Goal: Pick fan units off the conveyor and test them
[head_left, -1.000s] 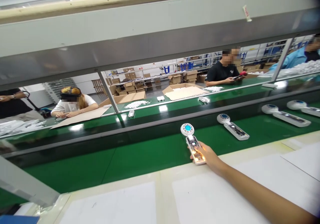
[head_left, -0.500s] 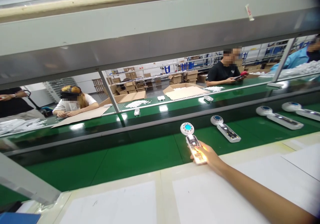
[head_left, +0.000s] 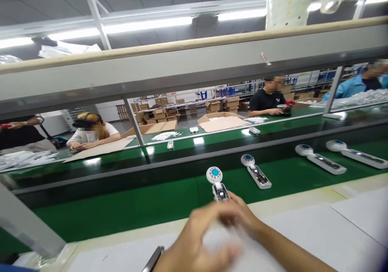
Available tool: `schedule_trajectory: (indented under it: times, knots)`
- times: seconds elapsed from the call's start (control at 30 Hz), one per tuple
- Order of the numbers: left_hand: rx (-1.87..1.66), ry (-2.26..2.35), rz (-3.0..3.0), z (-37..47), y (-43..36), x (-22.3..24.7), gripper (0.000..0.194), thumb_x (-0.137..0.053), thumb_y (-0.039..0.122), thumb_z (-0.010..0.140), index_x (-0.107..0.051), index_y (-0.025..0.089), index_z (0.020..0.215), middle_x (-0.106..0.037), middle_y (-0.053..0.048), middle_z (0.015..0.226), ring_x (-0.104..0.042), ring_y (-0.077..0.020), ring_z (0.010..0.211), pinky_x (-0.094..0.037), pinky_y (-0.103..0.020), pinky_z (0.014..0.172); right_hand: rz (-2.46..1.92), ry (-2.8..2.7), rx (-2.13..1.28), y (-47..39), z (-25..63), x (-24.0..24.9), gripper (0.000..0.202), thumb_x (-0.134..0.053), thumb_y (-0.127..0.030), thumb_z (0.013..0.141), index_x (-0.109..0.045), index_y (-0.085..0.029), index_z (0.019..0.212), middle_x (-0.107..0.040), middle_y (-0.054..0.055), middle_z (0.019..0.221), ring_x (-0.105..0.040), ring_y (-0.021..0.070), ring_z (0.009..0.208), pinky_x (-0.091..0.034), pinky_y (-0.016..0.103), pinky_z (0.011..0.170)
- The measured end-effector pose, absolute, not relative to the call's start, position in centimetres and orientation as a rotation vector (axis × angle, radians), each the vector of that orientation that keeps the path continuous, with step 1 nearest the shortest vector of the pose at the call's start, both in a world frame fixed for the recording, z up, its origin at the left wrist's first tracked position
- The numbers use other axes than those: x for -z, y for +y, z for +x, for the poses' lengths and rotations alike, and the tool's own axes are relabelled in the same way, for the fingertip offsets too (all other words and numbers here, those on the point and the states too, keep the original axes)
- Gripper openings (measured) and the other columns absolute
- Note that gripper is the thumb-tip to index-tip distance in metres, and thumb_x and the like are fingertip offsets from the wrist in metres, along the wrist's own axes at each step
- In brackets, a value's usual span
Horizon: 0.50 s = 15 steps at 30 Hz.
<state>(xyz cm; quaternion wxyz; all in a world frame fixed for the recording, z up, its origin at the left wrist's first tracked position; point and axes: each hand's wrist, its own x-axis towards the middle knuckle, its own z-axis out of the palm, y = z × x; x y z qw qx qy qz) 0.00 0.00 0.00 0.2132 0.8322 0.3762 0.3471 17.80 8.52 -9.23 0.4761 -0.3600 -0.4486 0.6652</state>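
Fingers of the right hand (head_left: 242, 216) close around the body of a white device (head_left: 220, 192), its round, blue-centred head upright and leaning a little left, above the near edge of the green belt (head_left: 112, 207). The left hand (head_left: 194, 239), blurred, crosses in front, its fingers curved and thumb spread well apart from them; it hides the device's lower end, and whether it touches it cannot be told. A dark band (head_left: 154, 259) circles the left wrist.

Three similar devices lie on the belt to the right: one nearby (head_left: 256, 171), two farther off (head_left: 321, 159). White sheets (head_left: 360, 219) cover part of the pale table (head_left: 281, 205). Across the line, seated people work near a pile of small white pieces (head_left: 165, 136) and opened cardboard (head_left: 222, 123).
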Motion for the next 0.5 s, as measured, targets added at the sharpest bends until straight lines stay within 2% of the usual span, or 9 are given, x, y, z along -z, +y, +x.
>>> schedule_trajectory:
  times: [0.07, 0.13, 0.2, 0.3, 0.4, 0.5]
  knots:
    - [-1.143, 1.301, 2.42, 0.3, 2.9, 2.3, 0.04, -0.047, 0.027, 0.087, -0.04, 0.023, 0.125, -0.044, -0.01, 0.127, -0.041, -0.0269, 0.117, -0.043, -0.044, 0.093, -0.807, -1.129, -1.699, 7.7, 17.1, 9.5, 0.042, -0.062, -0.043, 0.065, -0.049, -0.017, 0.095, -0.065, 0.002, 0.062, -0.06, 0.0165, 0.051, -0.044, 0.027, 0.05]
    - [-1.324, 1.471, 2.538, -0.2, 5.1, 5.4, 0.042, -0.033, 0.013, 0.089, -0.031, 0.021, 0.13, -0.032, -0.011, 0.137, -0.029, -0.0266, 0.126, -0.038, -0.047, 0.098, -0.779, -1.149, -1.778, 7.0, 16.3, 10.0, 0.048, -0.061, -0.045, 0.063, -0.045, -0.016, 0.098, -0.065, 0.002, 0.059, -0.06, 0.0166, 0.048, -0.044, 0.027, 0.048]
    - [-1.266, 1.399, 2.688, -1.1, 6.3, 8.1, 0.05, -0.027, 0.004, 0.086, -0.025, 0.02, 0.133, -0.018, -0.013, 0.143, -0.022, -0.0275, 0.13, -0.036, -0.048, 0.099, -0.788, -1.151, -1.817, 6.4, 15.6, 10.6, 0.058, -0.061, -0.048, 0.062, -0.041, -0.016, 0.106, -0.064, 0.002, 0.056, -0.06, 0.0174, 0.046, -0.043, 0.027, 0.045]
    - [-1.208, 1.438, 2.599, -1.7, 6.5, 9.7, 0.059, -0.025, -0.001, 0.082, -0.016, 0.019, 0.137, -0.005, -0.014, 0.145, -0.022, -0.0272, 0.13, -0.036, -0.046, 0.099, -0.801, -1.211, -1.836, 5.6, 15.3, 11.0, 0.068, -0.06, -0.05, 0.065, -0.034, -0.016, 0.118, -0.064, 0.002, 0.057, -0.061, 0.019, 0.047, -0.044, 0.028, 0.045]
    - [-1.206, 1.516, 2.355, -1.7, 6.3, 9.4, 0.062, -0.028, 0.0, 0.08, -0.016, 0.021, 0.137, -0.003, -0.011, 0.146, -0.027, -0.025, 0.128, -0.037, -0.042, 0.099, -0.794, -1.29, -1.863, 5.1, 15.5, 10.5, 0.071, -0.06, -0.05, 0.068, -0.032, -0.016, 0.123, -0.064, 0.002, 0.064, -0.064, 0.0208, 0.056, -0.047, 0.031, 0.051]
    - [-1.201, 1.485, 2.213, -2.0, 6.5, 9.1, 0.06, -0.033, 0.003, 0.081, -0.022, 0.024, 0.136, -0.019, -0.009, 0.143, -0.029, -0.023, 0.127, -0.031, -0.042, 0.103, -0.776, -1.313, -1.909, 4.9, 15.8, 9.7, 0.073, -0.061, -0.052, 0.068, -0.031, -0.018, 0.125, -0.063, 0.003, 0.071, -0.064, 0.0199, 0.06, -0.049, 0.032, 0.056]
